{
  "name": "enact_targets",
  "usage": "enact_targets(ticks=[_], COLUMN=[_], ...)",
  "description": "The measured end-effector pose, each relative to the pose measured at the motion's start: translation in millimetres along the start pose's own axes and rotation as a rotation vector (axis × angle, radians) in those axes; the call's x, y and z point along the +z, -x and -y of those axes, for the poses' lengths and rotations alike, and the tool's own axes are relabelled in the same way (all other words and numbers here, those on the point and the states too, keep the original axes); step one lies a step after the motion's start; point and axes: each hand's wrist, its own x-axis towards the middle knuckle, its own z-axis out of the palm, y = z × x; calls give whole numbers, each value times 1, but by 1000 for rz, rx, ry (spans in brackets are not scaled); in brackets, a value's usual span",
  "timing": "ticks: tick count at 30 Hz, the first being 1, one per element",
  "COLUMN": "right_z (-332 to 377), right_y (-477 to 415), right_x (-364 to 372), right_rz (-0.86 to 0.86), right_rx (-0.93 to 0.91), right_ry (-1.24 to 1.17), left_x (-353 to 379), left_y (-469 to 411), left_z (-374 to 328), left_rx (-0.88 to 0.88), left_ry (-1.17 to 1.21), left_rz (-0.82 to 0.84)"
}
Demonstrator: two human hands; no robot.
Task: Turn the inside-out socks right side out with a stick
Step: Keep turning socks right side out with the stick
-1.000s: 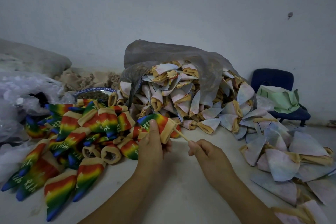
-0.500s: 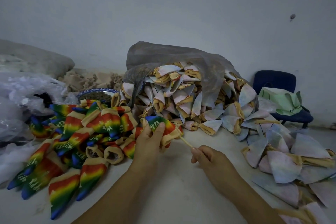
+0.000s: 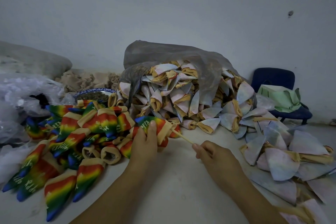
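Rainbow sock (image 3: 157,124) w/ tan cuff sits in left grip (image 3: 145,143), fingers curled round it, near worktop (image 3: 174,187). Right grip (image 3: 216,154) pinches stick (image 3: 182,137); far end meets cuff. Worktop shows betw. forearms. Rainbow pile (image 3: 72,142) left, pale sock heap (image 3: 181,100) behind & right. Blue chair (image 3: 272,80) by wall (image 3: 200,14).

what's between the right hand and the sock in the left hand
Only the stick, pinched by the right hand and reaching the cuff of the sock. Bare table lies beneath it. The head view shows this.
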Motion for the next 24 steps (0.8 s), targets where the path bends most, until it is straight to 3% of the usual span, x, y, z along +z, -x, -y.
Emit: enact_targets(ticks=[4, 6, 7, 8, 9, 10, 11, 15, 20, 24], right_z=[-1, -4, -6, -7, -9, -9, -10, -12, -14, -17], right_y=[-3, -5, -6, -6, -7, -7, -7, -9, -8, -9], right_x=[-4, -8, -9, -9, -8, -7, -5, 0, 3, 1], right_rz=[-86, -88, -84, -77, -62, -39, -13, 13, 17, 0], right_rx=[17, 54, 69, 77, 82, 84, 83, 77, 38, 52], right_ry=[-21, -105, -141, -169, -191, -208, -217, -181, -70, -14], left_x=[10, 8, 6, 5, 7, 7, 6, 5, 8, 5], left_y=[4, 6, 5, 6, 2, 9, 10, 8, 6, 2], left_z=[5, 3, -3, 2, 0, -6, -5, 2, 8, 7], left_rx=[26, -30, -45, 92, 171, 89, 114, 34, -80, -83], left_ry=[97, -38, -216, -413, -369, -331, -420, -64, -97, -47], left_rz=[60, 94, 144, 155, 87, 104, 103, 162, 344, 256])
